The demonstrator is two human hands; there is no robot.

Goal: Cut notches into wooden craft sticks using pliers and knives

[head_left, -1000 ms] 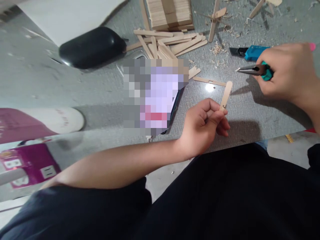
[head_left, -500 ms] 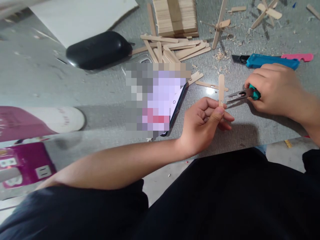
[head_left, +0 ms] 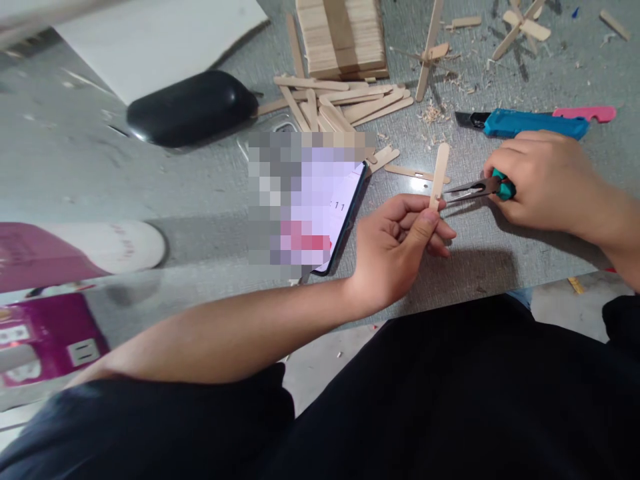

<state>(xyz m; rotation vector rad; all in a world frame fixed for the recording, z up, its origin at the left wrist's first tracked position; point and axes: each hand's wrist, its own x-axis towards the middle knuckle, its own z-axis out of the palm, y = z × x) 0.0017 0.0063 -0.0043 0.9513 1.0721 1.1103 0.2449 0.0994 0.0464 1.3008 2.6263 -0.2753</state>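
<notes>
Between thumb and fingers, my left hand point(head_left: 395, 250) pinches a wooden craft stick point(head_left: 440, 170) that points up and leans slightly right. A small notch shows in the stick just above my fingertips. My right hand point(head_left: 545, 180) is closed round the green handles of needle-nose pliers point(head_left: 473, 190). Their jaws are parted and point left, with the tips close to the notched part of the stick; whether they touch it I cannot tell. Beyond my hands lies another stick with a slot point(head_left: 417, 174). A blue utility knife point(head_left: 535, 123) rests just above my right hand.
A phone point(head_left: 345, 217), partly blurred out, lies left of my left hand. Behind it are loose craft sticks point(head_left: 370, 100) and a banded bundle of sticks point(head_left: 343, 37). Crossed-stick pieces point(head_left: 527, 27) and shavings lie at the back. A black case point(head_left: 193, 110) sits at left.
The craft stick has tilted to the right in my left hand. The plier tips are nearer to it. The whole view has shifted slightly.
</notes>
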